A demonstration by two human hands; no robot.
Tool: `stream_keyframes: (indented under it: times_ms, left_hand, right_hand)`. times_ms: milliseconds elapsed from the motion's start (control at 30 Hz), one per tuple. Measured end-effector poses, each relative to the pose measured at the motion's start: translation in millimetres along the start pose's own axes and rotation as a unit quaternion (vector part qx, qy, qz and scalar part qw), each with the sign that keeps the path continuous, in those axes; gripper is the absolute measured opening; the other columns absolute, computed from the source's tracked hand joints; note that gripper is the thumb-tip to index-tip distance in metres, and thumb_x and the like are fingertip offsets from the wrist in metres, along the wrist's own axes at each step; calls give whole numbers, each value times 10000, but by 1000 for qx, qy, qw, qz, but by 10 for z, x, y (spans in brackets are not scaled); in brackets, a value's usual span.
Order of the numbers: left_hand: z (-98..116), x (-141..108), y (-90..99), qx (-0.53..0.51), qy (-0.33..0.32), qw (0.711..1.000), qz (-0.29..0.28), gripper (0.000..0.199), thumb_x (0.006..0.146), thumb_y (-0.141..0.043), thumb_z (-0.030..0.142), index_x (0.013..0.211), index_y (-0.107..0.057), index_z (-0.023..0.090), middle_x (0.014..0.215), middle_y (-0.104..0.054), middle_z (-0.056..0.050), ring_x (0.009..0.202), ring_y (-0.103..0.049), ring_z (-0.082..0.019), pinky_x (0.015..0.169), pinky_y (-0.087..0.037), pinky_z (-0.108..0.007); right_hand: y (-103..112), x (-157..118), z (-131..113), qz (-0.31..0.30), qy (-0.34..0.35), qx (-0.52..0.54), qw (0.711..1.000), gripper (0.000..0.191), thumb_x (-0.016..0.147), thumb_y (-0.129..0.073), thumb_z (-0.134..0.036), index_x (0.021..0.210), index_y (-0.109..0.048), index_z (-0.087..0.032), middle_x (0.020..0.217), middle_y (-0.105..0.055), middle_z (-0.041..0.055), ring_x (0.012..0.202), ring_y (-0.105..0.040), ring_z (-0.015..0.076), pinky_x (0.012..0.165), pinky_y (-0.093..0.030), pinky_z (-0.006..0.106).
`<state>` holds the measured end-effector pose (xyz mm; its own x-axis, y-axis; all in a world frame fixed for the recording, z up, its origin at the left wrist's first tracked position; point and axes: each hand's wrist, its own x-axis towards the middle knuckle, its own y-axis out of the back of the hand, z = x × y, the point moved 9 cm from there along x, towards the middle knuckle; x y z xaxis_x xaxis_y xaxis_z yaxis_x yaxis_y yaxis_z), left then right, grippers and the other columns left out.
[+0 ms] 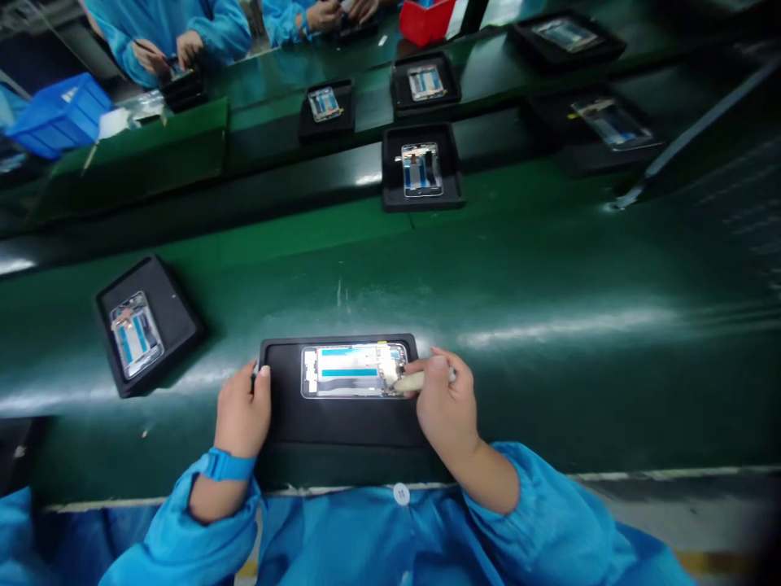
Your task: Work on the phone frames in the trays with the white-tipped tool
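Note:
A black tray (347, 423) lies in front of me on the green work surface. In it rests an opened phone body (349, 373) with blue strips and a bright board area at its right end. My left hand (242, 411) grips the tray's left edge, a blue band round the wrist. My right hand (448, 400) is closed around a pale pen-like tool (418, 380), whose tip points at the right end of the phone body. Whether the tip touches it cannot be made out.
Another black tray (180, 321) with a phone body stands at the left. Several more trays, such as one black tray (452, 191), sit farther back. A blue bin (58, 118), a red bin (425, 20) and two people's hands are across the table. A metal rod (701, 126) slants at the right.

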<state>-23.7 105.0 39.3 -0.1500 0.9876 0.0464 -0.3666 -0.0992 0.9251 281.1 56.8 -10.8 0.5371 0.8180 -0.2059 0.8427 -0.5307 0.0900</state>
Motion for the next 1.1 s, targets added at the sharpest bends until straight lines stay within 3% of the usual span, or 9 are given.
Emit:
stream_keyframes:
  times_ms: [100, 333, 433, 533, 667, 800, 867, 967, 1100]
  left_hand:
    - [-297, -51, -47, -36, 135, 988, -71, 383, 775, -401, 415, 979, -573, 141, 1064, -586, -160, 1032, -508, -299, 893, -370, -437]
    - [-181, -81, -89, -212, 226, 947, -81, 290, 694, -539, 413, 847, -634, 187, 938, -649, -78, 987, -540, -287, 902, -360, -395]
    - [-131, -171, -182, -363, 274, 879, -141, 334, 690, -536, 477, 801, -639, 180, 763, -669, -66, 781, -611, -270, 733, -461, -379]
    - [7, -266, -201, -466, 289, 815, -187, 327, 668, -576, 482, 759, -626, 172, 663, -658, -56, 616, -615, -225, 568, -481, -325]
    - [75, -301, -133, -481, 309, 806, -153, 280, 601, -663, 416, 722, -586, 175, 600, -636, -18, 526, -588, -183, 489, -460, -285]
    - [154, -277, -123, -560, 297, 758, -155, 244, 596, -675, 364, 682, -569, 161, 575, -621, -10, 519, -581, -165, 515, -468, -281]
    - [116, -231, -34, -597, 286, 738, -133, 246, 590, -684, 342, 685, -570, 146, 563, -612, -8, 515, -578, -158, 522, -472, -273]
    - [-105, -144, 234, -645, 295, 704, -25, 234, 606, -676, 302, 728, -574, 131, 565, -611, -11, 502, -575, -150, 528, -484, -272]
    - [-492, -86, 587, -697, 351, 606, 152, 223, 745, -530, 284, 849, -600, 100, 645, -647, -62, 625, -618, -188, 641, -514, -319]
  right_hand:
    - [22, 25, 55, -8, -45, 37, 998, 416, 782, -427, -546, 960, -432, -170, 656, -604, -5, 431, -528, 116, 444, -446, 256]
    - [30, 146, 178, -41, -138, 125, 982, 486, 697, -505, -589, 953, -418, -186, 589, -579, -44, 375, -486, 105, 358, -395, 216]
    - [44, 208, 186, -42, -194, 139, 970, 464, 675, -552, -544, 946, -441, -185, 552, -562, -49, 354, -464, 100, 308, -357, 187]
    - [59, 240, 238, -47, -269, 151, 950, 370, 685, -572, -463, 925, -469, -201, 526, -542, -51, 371, -475, 101, 295, -352, 163]
    - [60, 280, 329, -65, -328, 156, 929, 240, 712, -558, -381, 876, -497, -217, 522, -529, -43, 371, -473, 98, 295, -356, 156]
    - [56, 309, 420, -72, -346, 150, 924, 204, 710, -556, -356, 861, -504, -228, 541, -532, -33, 382, -484, 101, 290, -352, 153]
    - [25, 314, 443, -87, -347, 154, 921, 204, 703, -564, -358, 853, -503, -234, 549, -541, -33, 402, -509, 110, 324, -406, 178]
    - [2, 306, 468, -96, -357, 154, 916, 214, 690, -577, -372, 845, -511, -240, 564, -566, -26, 445, -553, 133, 385, -469, 221]
    - [-8, 284, 459, -90, -373, 155, 911, 288, 622, -645, -387, 837, -526, -236, 566, -584, -22, 469, -575, 152, 397, -482, 236]
